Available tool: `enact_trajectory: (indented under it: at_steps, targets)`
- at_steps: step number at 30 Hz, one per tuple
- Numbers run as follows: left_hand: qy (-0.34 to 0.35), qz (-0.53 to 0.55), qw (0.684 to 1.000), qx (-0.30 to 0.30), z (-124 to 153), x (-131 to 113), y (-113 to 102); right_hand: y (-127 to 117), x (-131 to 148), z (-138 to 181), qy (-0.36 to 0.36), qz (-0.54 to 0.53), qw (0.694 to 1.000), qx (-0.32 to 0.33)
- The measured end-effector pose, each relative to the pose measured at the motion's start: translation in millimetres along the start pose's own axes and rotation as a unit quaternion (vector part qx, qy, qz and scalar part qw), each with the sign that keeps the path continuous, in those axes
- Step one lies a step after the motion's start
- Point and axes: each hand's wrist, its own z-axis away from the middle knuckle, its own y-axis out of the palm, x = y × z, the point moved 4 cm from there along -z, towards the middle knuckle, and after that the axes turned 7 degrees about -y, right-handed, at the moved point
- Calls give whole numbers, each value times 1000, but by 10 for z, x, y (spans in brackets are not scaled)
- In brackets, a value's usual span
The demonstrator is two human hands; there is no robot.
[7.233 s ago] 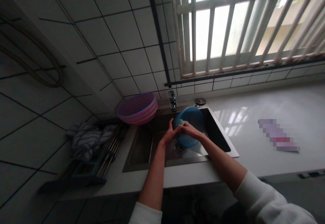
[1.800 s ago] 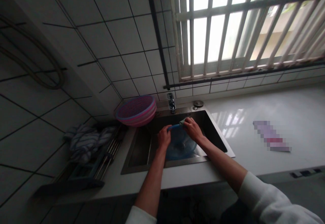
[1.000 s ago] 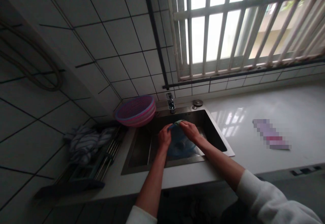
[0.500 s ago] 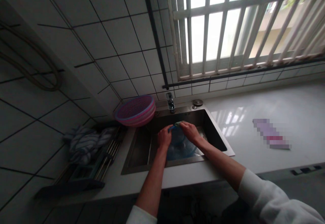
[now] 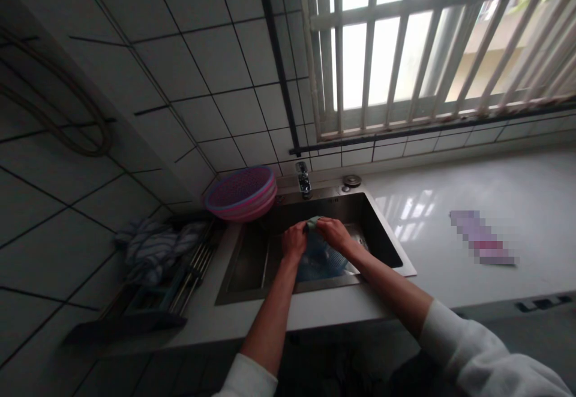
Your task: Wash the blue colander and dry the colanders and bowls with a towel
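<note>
A blue plastic colander (image 5: pixel 320 260), see-through with a ribbed mesh side, is tilted inside the steel sink (image 5: pixel 390 247). My left hand (image 5: pixel 294 240) is closed at its upper rim, on the left. My right hand (image 5: pixel 333 233) is closed on a small pale green cloth (image 5: pixel 313 222) pressed against the same rim, close to my left fingers. My fingertips are mostly hidden behind the hands, and the cloth covers the bit of rim between them.
Behind the sink stands a chrome faucet (image 5: pixel 303 180), with a round drain stopper (image 5: pixel 351 180) to its right. Pink and purple baskets (image 5: pixel 243 196) lean at the back left corner. A striped cloth (image 5: pixel 153 250) lies over a rack at left. A blurred purple item (image 5: pixel 483 238) lies on the white counter.
The green cloth now covers the rim between my hands, where blue rim showed before. My right hand has shifted slightly down and the colander has tilted a little.
</note>
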Motion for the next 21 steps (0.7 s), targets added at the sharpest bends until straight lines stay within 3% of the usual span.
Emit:
enact_trajectory:
  at_steps: [8, 14, 17, 19, 21]
  targets:
    - [-82, 56, 992, -79, -13, 227, -150, -187, -408, 132, 138, 24, 988, -62]
    - [-26, -16, 1000, 1, 27, 8, 45, 85, -20, 52, 18, 41, 999, -4]
    - [-26, -17, 999, 9, 27, -16, 71, 119, 50, 4, 13, 45, 999, 11]
    - [-41, 16, 999, -11, 14, 28, 30, 40, -44, 8, 30, 32, 999, -16]
    - [-60, 73, 994, -62, 1, 105, -50, -99, -246, 55, 76, 12, 994, -82]
